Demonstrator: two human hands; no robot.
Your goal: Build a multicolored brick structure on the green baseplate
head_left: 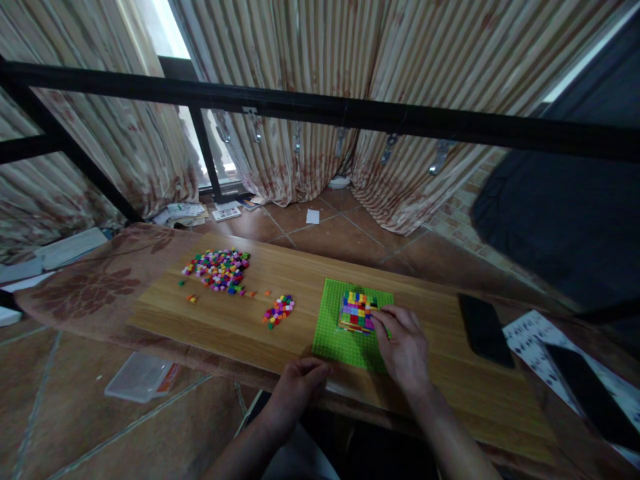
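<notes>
A green baseplate [333, 320] lies on a wooden board [235, 330]. On it stands a multicoloured stack of small bricks [356, 311]. My right hand [404, 347] rests on the plate's right side, its fingertips touching the right edge of the stack. My left hand [300, 380] sits curled at the board's front edge, just below the plate's near left corner, holding nothing that I can see. A small cluster of loose bricks [279, 311] lies left of the plate, and a larger pile [220, 269] lies farther left.
A black phone [485, 330] lies on the board at the right, beside a printed sheet [530, 340]. A clear plastic box [139, 377] sits on the tiled floor at the left. A black metal rail [320, 110] crosses in front of curtains.
</notes>
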